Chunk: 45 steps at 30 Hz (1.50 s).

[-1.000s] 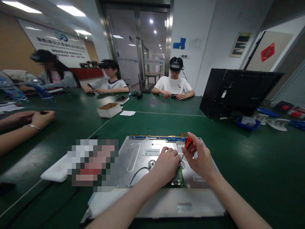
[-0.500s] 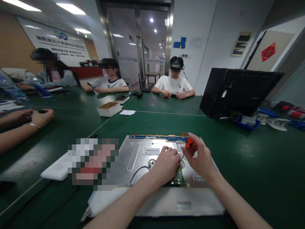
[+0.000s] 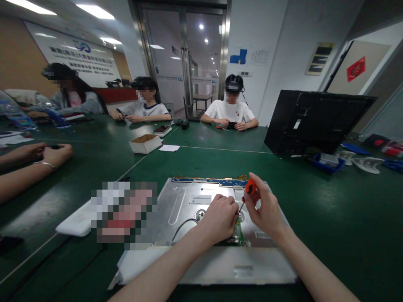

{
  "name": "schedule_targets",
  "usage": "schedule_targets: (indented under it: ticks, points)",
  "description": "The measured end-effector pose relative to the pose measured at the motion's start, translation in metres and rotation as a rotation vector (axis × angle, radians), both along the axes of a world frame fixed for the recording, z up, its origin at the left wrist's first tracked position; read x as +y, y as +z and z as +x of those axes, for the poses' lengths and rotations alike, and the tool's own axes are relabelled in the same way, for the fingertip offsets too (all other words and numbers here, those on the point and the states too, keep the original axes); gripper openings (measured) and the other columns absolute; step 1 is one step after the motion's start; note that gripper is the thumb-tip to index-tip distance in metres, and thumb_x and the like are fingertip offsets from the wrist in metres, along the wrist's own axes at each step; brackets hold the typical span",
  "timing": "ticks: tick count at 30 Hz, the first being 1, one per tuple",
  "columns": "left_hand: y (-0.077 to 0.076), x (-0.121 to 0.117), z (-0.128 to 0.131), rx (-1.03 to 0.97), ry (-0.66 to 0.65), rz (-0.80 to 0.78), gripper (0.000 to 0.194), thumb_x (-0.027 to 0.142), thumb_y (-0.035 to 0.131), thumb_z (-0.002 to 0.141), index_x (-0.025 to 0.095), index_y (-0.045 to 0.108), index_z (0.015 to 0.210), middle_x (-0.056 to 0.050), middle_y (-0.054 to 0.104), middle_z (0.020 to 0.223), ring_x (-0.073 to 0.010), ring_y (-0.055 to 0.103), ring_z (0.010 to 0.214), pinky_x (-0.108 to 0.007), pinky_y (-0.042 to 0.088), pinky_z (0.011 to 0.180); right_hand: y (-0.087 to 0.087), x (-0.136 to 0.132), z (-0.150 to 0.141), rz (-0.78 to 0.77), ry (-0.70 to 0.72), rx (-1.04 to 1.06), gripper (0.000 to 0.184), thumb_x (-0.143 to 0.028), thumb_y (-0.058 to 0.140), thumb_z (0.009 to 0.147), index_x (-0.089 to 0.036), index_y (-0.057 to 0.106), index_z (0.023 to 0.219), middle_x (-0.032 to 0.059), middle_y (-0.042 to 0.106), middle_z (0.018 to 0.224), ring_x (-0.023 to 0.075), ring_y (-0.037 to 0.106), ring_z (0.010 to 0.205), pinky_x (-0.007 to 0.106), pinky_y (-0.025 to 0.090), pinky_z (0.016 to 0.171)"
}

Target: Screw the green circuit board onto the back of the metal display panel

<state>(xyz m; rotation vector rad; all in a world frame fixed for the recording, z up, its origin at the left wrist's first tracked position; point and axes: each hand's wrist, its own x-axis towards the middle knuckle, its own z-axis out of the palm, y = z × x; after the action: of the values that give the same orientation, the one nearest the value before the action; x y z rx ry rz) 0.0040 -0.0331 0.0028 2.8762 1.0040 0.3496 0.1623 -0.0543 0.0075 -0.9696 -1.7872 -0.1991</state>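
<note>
A metal-backed display panel (image 3: pixel 178 195) lies flat on the table in front of me. Pinched at its orange and black handle, a screwdriver (image 3: pixel 249 187) is in my right hand (image 3: pixel 263 207), its thin shaft slanting down to the left. My left hand (image 3: pixel 222 216) is closed over the panel beside the shaft's lower end, fingers curled; what they grip is hidden. Partly under that hand is a green circuit board (image 3: pixel 239 235). A black cable (image 3: pixel 180 227) curves out to its left. Along the panel's far edge runs a blue circuit strip (image 3: pixel 201 181).
A black monitor casing (image 3: pixel 315 121) stands at the right, with a blue tray (image 3: pixel 329 163) before it. Left of the panel lie a white object (image 3: pixel 74 221) and a blurred-out item. Farther off is a small open box (image 3: pixel 145 144). Several people sit around the green table (image 3: pixel 214 161).
The screwdriver handle has turned slightly in my right fingers, and those fingers have shifted a little. My left hand stays in place.
</note>
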Motion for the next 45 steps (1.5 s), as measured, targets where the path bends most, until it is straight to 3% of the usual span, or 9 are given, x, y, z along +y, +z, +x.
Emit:
schedule_targets:
  ticks: [9, 13, 17, 24, 29, 35, 45]
  points:
    - [-0.0036, 0.0025, -0.0004, -0.003, -0.014, 0.009, 0.013, 0.015, 0.049, 0.083, 0.015, 0.062, 0.083, -0.008, 0.064, 0.086, -0.0229, 0.059, 0.081, -0.036, 0.042, 0.076, -0.0071, 0.0032, 0.0019, 0.035, -0.048, -0.006, 0.049, -0.024, 0.053, 0.092, -0.023, 0.034, 0.138, -0.0052, 0.055, 0.066, 0.0107, 0.053, 0.046, 0.020, 0.044, 0.042]
    - [-0.0025, 0.0019, -0.0004, -0.002, -0.018, -0.006, 0.015, 0.013, 0.050, 0.081, 0.014, 0.063, 0.088, -0.009, 0.064, 0.088, -0.0235, 0.060, 0.083, -0.036, 0.042, 0.077, -0.0052, 0.0012, 0.0014, -0.022, 0.000, -0.011, 0.051, -0.023, 0.049, 0.093, -0.024, 0.032, 0.141, -0.0011, 0.062, 0.073, 0.0115, 0.057, 0.049, 0.021, 0.047, 0.043]
    - [-0.0002, 0.0006, 0.0000, 0.016, -0.002, -0.006, 0.010, 0.013, 0.050, 0.081, 0.016, 0.059, 0.080, -0.008, 0.062, 0.083, -0.0229, 0.059, 0.079, -0.036, 0.043, 0.076, -0.0039, -0.0002, 0.0011, -0.041, 0.026, -0.021, 0.053, -0.019, 0.044, 0.093, -0.023, 0.029, 0.144, 0.0015, 0.065, 0.077, 0.0127, 0.059, 0.053, 0.023, 0.050, 0.046]
    - [-0.0014, 0.0019, -0.0004, 0.034, -0.005, -0.023, 0.011, 0.013, 0.050, 0.082, 0.015, 0.060, 0.085, -0.009, 0.063, 0.088, -0.0234, 0.060, 0.081, -0.036, 0.045, 0.075, -0.0075, 0.0037, 0.0016, 0.015, -0.040, -0.005, 0.052, -0.022, 0.052, 0.091, -0.024, 0.033, 0.139, -0.0054, 0.056, 0.067, 0.0106, 0.053, 0.046, 0.020, 0.045, 0.043]
    - [-0.0030, 0.0028, -0.0008, 0.011, -0.022, -0.044, 0.016, 0.011, 0.050, 0.082, 0.015, 0.061, 0.092, -0.009, 0.064, 0.093, -0.0245, 0.060, 0.086, -0.037, 0.045, 0.076, -0.0069, 0.0024, 0.0014, 0.001, -0.024, -0.026, 0.054, -0.022, 0.050, 0.092, -0.025, 0.030, 0.143, -0.0037, 0.059, 0.070, 0.0110, 0.053, 0.047, 0.021, 0.045, 0.043]
    - [-0.0014, 0.0015, -0.0003, 0.026, -0.004, -0.017, 0.012, 0.014, 0.049, 0.085, 0.016, 0.059, 0.079, -0.008, 0.062, 0.084, -0.0229, 0.060, 0.079, -0.036, 0.044, 0.075, -0.0063, 0.0008, 0.0010, -0.040, 0.025, -0.011, 0.054, -0.016, 0.042, 0.094, -0.025, 0.028, 0.145, 0.0014, 0.064, 0.078, 0.0132, 0.058, 0.054, 0.023, 0.048, 0.047]
    - [-0.0019, 0.0027, -0.0002, 0.029, -0.005, -0.040, 0.011, 0.013, 0.050, 0.085, 0.015, 0.061, 0.085, -0.009, 0.064, 0.091, -0.0241, 0.061, 0.085, -0.036, 0.045, 0.075, -0.0088, 0.0048, 0.0035, 0.049, -0.081, -0.016, 0.045, -0.030, 0.055, 0.093, -0.022, 0.038, 0.134, -0.0065, 0.054, 0.063, 0.0102, 0.051, 0.043, 0.020, 0.043, 0.042]
